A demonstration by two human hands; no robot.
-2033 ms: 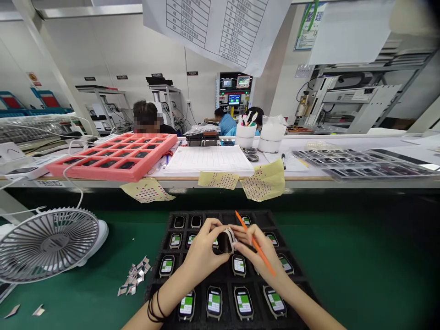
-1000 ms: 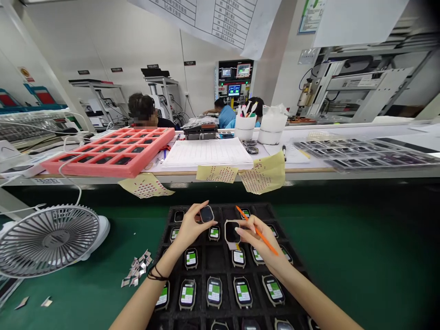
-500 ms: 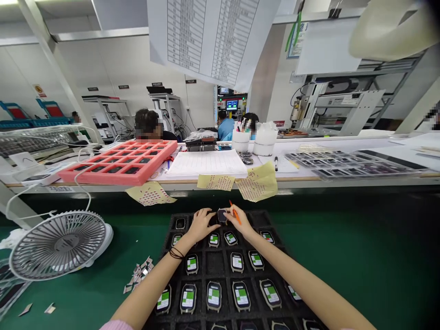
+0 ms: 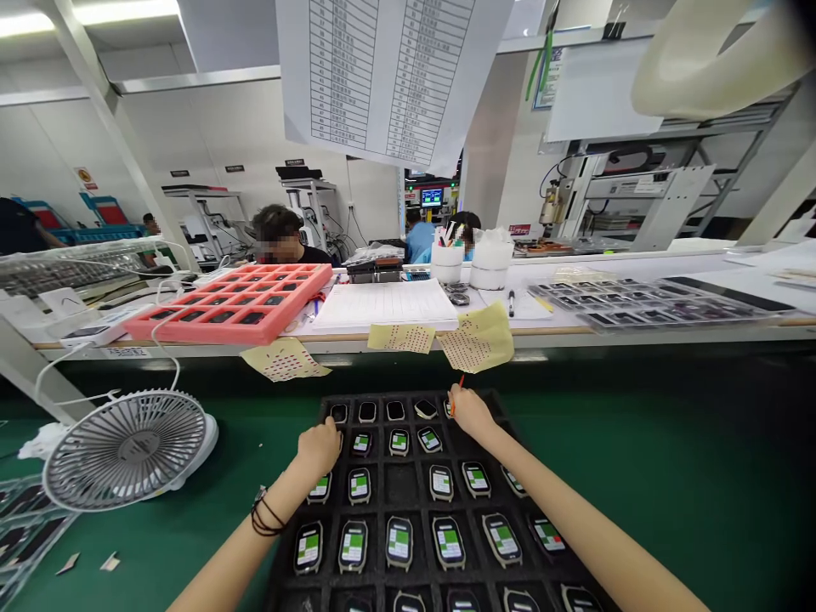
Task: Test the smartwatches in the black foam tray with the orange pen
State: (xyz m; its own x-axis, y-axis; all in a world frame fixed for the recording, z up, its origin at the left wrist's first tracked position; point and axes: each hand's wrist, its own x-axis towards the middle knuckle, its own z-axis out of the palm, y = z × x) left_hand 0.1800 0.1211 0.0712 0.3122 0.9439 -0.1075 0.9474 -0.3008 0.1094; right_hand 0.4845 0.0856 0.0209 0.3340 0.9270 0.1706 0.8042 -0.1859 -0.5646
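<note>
A black foam tray (image 4: 399,486) holds rows of smartwatches; several, like this smartwatch (image 4: 450,542), show green and white screens. Along the far row the screens are dark, as on this smartwatch (image 4: 395,411). My left hand (image 4: 319,448) is closed at the tray's far left corner, a fingertip at the dark corner smartwatch (image 4: 338,414); its other fingertips are hidden. My right hand (image 4: 473,411) grips a thin orange pen-like stick (image 4: 461,382) at the far row's right part. Beside its fingertips a smartwatch (image 4: 448,406) is partly covered.
On the left stands a grey fan (image 4: 131,449) on the green mat (image 4: 650,493). The shelf beyond carries a pink foam tray (image 4: 268,319), paper sheets (image 4: 388,303), white pots (image 4: 490,262) and a clear plastic tray (image 4: 637,304). Yellow sticker sheets (image 4: 478,340) hang from its edge.
My hands have parted from a smartwatch at the far middle. The left moved left and nearer me; the right moved right with the orange stick. Dark smartwatches in the far row are now uncovered.
</note>
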